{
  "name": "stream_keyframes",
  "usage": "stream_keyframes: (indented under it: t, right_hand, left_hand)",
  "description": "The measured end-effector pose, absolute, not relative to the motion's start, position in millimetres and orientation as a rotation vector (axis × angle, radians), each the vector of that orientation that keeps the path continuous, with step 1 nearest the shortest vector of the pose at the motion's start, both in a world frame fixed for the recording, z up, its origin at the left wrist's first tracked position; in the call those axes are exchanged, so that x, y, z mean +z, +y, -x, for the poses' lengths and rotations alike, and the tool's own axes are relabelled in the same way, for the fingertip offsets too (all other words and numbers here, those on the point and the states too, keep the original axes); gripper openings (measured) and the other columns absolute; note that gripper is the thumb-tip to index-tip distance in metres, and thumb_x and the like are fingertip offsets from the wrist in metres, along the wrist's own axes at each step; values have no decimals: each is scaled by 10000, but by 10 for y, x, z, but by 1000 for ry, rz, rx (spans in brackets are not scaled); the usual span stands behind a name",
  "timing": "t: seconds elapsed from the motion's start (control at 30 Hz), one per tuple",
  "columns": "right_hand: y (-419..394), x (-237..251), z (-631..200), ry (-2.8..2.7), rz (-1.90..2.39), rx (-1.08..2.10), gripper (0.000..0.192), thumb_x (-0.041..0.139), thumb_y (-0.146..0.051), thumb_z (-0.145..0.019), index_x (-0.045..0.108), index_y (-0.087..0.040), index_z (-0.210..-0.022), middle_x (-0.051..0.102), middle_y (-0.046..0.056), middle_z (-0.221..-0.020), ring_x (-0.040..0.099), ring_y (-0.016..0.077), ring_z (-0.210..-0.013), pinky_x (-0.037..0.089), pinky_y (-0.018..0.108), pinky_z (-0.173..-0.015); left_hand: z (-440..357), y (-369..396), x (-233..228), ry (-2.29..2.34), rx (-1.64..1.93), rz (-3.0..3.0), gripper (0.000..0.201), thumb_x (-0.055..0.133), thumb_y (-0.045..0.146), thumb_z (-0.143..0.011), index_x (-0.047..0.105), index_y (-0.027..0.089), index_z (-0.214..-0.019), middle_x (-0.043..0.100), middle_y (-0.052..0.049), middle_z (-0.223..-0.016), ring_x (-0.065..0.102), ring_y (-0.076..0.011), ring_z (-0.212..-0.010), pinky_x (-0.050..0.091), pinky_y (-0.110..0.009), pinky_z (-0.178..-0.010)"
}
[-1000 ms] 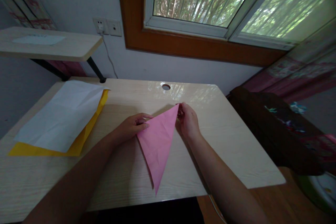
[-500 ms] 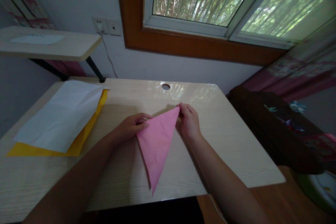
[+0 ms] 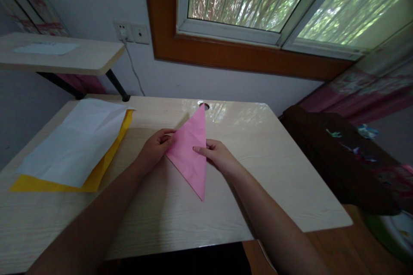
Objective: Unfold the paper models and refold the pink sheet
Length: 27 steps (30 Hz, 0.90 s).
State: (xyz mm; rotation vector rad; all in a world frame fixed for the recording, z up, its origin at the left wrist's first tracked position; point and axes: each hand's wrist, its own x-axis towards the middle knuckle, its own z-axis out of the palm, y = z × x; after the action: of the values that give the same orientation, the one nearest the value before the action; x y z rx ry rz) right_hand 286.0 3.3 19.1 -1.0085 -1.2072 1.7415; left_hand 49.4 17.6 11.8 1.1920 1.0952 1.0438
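Note:
A sheet of pink paper (image 3: 189,152), folded into a triangle, is held between my two hands above the table. One point faces the far edge and another faces me, with a long straight edge on the right. My left hand (image 3: 158,145) pinches the left corner, thumb on top. My right hand (image 3: 217,154) grips the middle of the right edge, its thumb lying on the paper and the other fingers partly hidden behind it.
On the left of the wooden table (image 3: 274,172) lies a white sheet (image 3: 77,142) over a yellow sheet (image 3: 109,159). A raised shelf (image 3: 93,58) stands behind them. A cable hole (image 3: 206,106) is near the far edge. Beyond the right edge is a dark brown piece of furniture (image 3: 322,146).
The pink triangle has turned so its long edge runs upright on the right. My right hand has moved from the far corner to the middle of that edge. My left hand shifted slightly.

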Motion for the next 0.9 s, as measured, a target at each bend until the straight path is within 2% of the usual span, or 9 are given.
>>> stream_keyframes:
  t: [0.27,0.37,0.47,0.63,0.8,0.9]
  right_hand:
    - [96,127,-2896,-987,988,1637,323,848,-424,-733,776,-210,-964,769,73,-1028,703,215,-852,556,354,-808]
    - [108,136,-2910,-949,1005,1596,335,851,-427,-730,768,-207,-969,767,74,-1032,698,212,-843,556,344,-780]
    - [107,150,-2915,-932,1014,1577,335,854,-426,-726,762,-205,-960,768,68,-1011,691,206,-822,548,331,-752]
    - [109,149,-2906,-937,986,1575,329,856,-396,-731,759,-214,-987,764,63,-1040,690,209,-856,549,345,-798]
    - [121,121,-2896,-941,953,1594,345,865,-387,-725,753,-204,-996,761,70,-1061,689,210,-885,545,351,-838]
    - [125,103,-2896,-939,941,1599,333,865,-377,-730,755,-205,-993,761,67,-1060,689,206,-890,540,351,-856]
  left_hand:
    - [-521,163,179,992,1127,-1046,520,797,414,-776,626,184,-1210,711,-43,-978,670,-168,-843,582,-294,-719]
    - [-528,162,188,923,1167,-999,560,850,334,-709,623,182,-1198,712,-44,-1008,679,-170,-891,597,-302,-761]
    - [-530,165,186,917,1193,-988,548,855,316,-705,636,176,-1187,715,-33,-975,689,-165,-889,596,-328,-830]
    - [-525,179,181,959,1250,-963,469,857,319,-703,677,149,-1101,712,-26,-918,691,-162,-864,597,-351,-865]
    - [-508,205,130,913,1317,-1009,502,849,312,-724,687,198,-1185,701,0,-875,686,-143,-835,606,-346,-860]
    - [-504,212,99,922,1358,-1029,452,848,316,-726,720,216,-1148,688,4,-900,687,-147,-843,616,-355,-855]
